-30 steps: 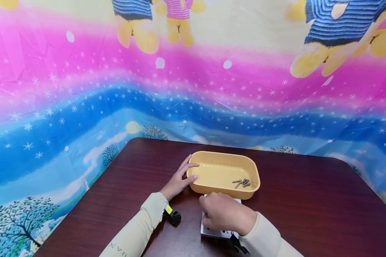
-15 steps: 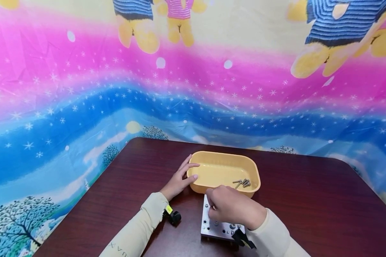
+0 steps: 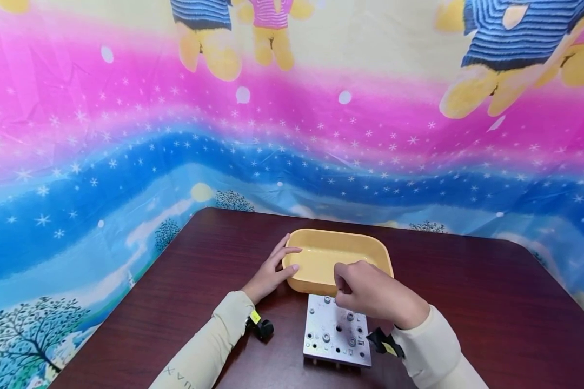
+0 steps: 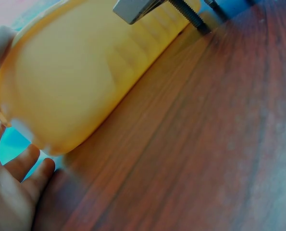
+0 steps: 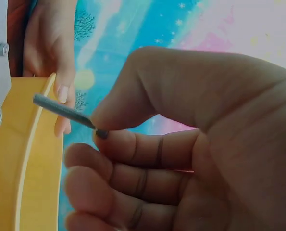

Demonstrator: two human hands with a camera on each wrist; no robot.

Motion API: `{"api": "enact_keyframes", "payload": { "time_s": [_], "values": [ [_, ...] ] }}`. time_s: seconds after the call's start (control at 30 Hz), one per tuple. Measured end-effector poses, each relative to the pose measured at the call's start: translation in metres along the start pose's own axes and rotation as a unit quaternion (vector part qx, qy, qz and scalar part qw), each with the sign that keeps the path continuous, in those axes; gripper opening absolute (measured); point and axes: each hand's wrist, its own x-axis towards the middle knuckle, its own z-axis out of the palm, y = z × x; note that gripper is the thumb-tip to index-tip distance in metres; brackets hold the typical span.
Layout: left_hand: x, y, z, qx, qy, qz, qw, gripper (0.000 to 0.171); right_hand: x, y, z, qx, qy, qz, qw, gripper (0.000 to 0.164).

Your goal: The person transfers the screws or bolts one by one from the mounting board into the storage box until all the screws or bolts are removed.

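In the head view, my left hand point(image 3: 267, 274) holds the left end of a yellow plastic tray point(image 3: 316, 287), thumb and fingers at its rim. My right hand point(image 3: 377, 289) is over the tray's near right side and the far edge of a metal plate point(image 3: 321, 324). Its thumb and index finger pinch a thin metal screw point(image 5: 63, 110), seen in the right wrist view, the other fingers curled below. Several socket-head screws, one a bolt point(image 3: 326, 337), sit in holes of the plate. From the left wrist view, threaded shanks point(image 4: 188, 14) stick out under it.
The dark reddish-brown table point(image 3: 467, 302) carries tray and plate, the plate close in front of the tray. A printed cloth backdrop point(image 3: 292, 135) hangs behind the table. Black wrist cameras, one on the left point(image 3: 261, 328), sit at both cuffs.
My right hand has moved right and away from the plate's left side, uncovering most of the plate. It now hides the loose screws in the tray. The left hand stays put.
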Motion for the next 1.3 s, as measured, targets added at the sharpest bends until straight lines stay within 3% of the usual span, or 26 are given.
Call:
{"api": "enact_keyframes", "payload": {
  "time_s": [0.33,0.67,0.97,1.3],
  "values": [
    [0.001,-0.005,0.000,0.018,0.014,0.000,0.9997,0.043,0.008,0.022,0.000,0.034,0.021,0.004,0.999,0.016],
    [-0.008,0.030,-0.002,0.015,-0.009,-0.008,0.9998,0.046,0.013,0.041,-0.002,0.061,0.049,0.039,0.996,0.012],
    [0.000,-0.001,0.000,0.012,0.014,0.000,0.9998,0.044,0.015,0.062,-0.004,0.085,0.066,0.064,0.992,0.009],
    [0.000,-0.006,0.001,0.014,0.015,0.000,0.9998,0.047,0.019,0.086,0.007,0.063,0.091,0.069,0.991,0.006]
  ]
}}
